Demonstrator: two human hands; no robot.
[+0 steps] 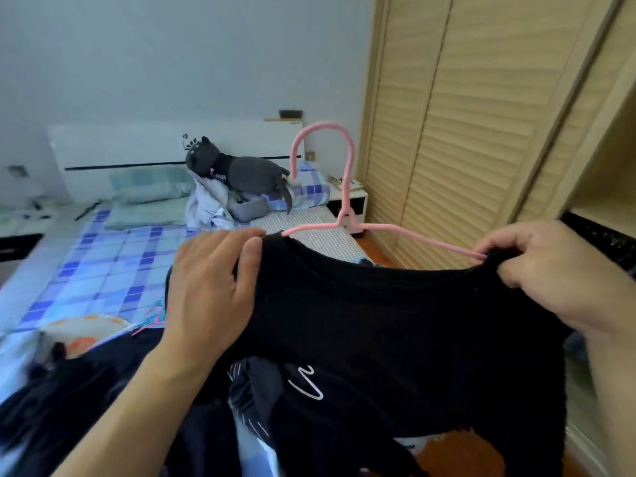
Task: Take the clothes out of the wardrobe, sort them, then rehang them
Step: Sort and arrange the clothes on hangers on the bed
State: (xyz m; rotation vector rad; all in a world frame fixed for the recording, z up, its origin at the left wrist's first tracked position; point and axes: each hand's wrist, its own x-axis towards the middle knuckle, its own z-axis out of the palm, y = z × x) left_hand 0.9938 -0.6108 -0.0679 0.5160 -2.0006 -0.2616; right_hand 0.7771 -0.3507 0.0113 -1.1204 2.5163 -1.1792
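Clothes in dark colours lie heaped on the bed [103,256] at lower left, a second pink hanger [151,320] among them. Further back, a grey plush cat [241,173] rests on pillows. Held up in the middle is a black top [395,311] on a pink hanger [340,187], hook upright. The left hand [213,287] grips the top's left shoulder, thumb in front, fingers close together. The right hand [550,266] pinches the right shoulder fabric against the hanger's arm with curled fingers. Louvred wardrobe doors [464,132] stand behind, at right.
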